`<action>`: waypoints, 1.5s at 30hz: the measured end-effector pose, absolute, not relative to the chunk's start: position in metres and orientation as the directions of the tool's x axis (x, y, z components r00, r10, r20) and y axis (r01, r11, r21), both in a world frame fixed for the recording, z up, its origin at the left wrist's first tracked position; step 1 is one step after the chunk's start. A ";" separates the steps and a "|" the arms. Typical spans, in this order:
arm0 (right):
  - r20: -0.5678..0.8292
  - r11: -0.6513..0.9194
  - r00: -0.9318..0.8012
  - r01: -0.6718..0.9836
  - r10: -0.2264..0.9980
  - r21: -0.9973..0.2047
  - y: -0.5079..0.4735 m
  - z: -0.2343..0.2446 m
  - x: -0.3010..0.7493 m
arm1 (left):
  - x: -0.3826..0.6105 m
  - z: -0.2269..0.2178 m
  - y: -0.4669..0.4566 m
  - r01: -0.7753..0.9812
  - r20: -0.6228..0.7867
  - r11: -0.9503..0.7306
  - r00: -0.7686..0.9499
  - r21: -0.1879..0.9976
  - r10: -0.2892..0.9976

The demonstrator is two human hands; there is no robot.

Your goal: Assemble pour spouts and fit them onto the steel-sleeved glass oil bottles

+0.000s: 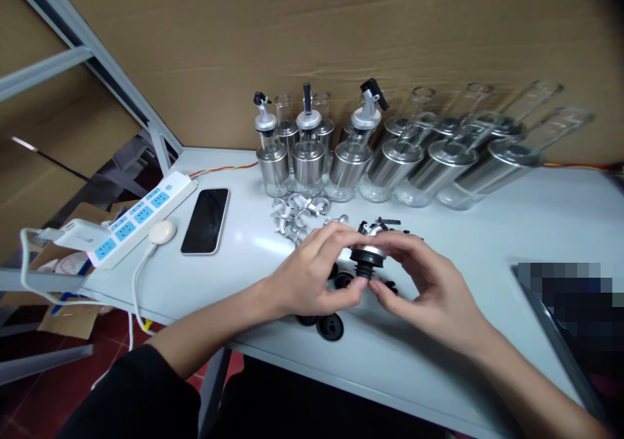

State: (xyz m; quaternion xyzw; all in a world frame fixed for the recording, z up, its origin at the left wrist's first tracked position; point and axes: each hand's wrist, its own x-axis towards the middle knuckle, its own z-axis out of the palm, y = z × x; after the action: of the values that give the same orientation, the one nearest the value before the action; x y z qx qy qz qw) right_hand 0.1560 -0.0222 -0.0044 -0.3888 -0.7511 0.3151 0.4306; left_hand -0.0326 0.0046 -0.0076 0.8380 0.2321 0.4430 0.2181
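Between the fingertips of my left hand (324, 266) and my right hand (424, 283) is a bottle pourer (368, 258), its ribbed black stopper pointing down and its silver collar up. Both thumbs press near the stopper's lower end, and the fingers close around the collar. Part of its top is hidden by my fingers. Under and beside my hands lie black round plastic parts (330, 326). Behind my left hand is a heap of silver pourer tops (296, 214). A black lever (389, 221) shows just beyond the held pourer.
Glass bottles with metal sleeves (351, 166) stand in rows at the back, several with pourers fitted. A phone (205, 221) and a power strip (146, 214) with a white cable lie left. A dark flat object (550, 335), partly blurred, lies right. Cardboard (341, 29) backs the table.
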 end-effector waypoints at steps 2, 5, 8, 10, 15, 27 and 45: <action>0.412 0.515 -0.336 0.328 0.847 -0.792 -0.022 -0.005 0.156 | -0.033 -0.007 0.005 0.192 0.643 -0.797 0.498 0.573 0.582; 0.430 0.539 -0.345 0.342 0.834 -0.770 -0.022 -0.005 0.156 | -0.032 -0.006 0.005 0.186 0.646 -0.798 0.496 0.574 0.580; 0.435 0.549 -0.353 0.356 0.829 -0.756 -0.023 -0.004 0.156 | -0.032 -0.007 0.006 0.185 0.635 -0.789 0.501 0.586 0.588; 0.425 0.547 -0.362 0.370 0.829 -0.751 -0.023 -0.004 0.157 | -0.033 -0.007 0.006 0.183 0.626 -0.784 0.508 0.593 0.592; 0.397 0.537 -0.386 0.389 0.833 -0.749 -0.023 -0.003 0.158 | -0.033 -0.008 0.005 0.187 0.618 -0.782 0.516 0.594 0.593; 0.420 0.552 -0.375 0.392 0.827 -0.736 -0.022 -0.004 0.157 | -0.033 -0.008 0.005 0.181 0.603 -0.770 0.523 0.612 0.602; 0.431 0.556 -0.367 0.383 0.824 -0.738 -0.023 -0.004 0.155 | -0.035 -0.006 0.004 0.208 0.600 -0.805 0.571 0.555 0.561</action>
State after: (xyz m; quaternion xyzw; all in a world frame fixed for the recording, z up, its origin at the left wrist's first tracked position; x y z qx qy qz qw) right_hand 0.1554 -0.0225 -0.0037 -0.3861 -0.7816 0.2699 0.4089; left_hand -0.0354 0.0040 -0.0057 0.8591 0.2240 0.4056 0.2175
